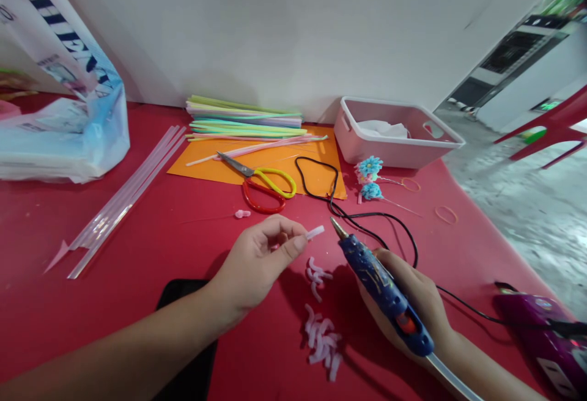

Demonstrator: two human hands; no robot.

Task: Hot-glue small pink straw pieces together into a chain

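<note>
Straw piece (315, 232), short and pale, was pinched between the thumb and forefinger of the left hand (257, 263), just in front of the orange sheet (202, 165) on the person's side. The right hand (413, 303) was clenched around a blue glue gun (380, 285), whose nozzle pointed at the piece from close by without touching it. The gun's black cable (394, 224) looped back onto the orange sheet's right end. Scissors (263, 184) with yellow and red handles lay across the sheet's near edge, and coloured straws (243, 120) were stacked at its far edge. Cut pink pieces (321, 337) lay scattered well in front of the sheet, between the two hands. Right of the sheet stood a white tray (394, 132), with blue flowers (369, 169) between them; left of it lay clear glue sticks (123, 199).
</note>
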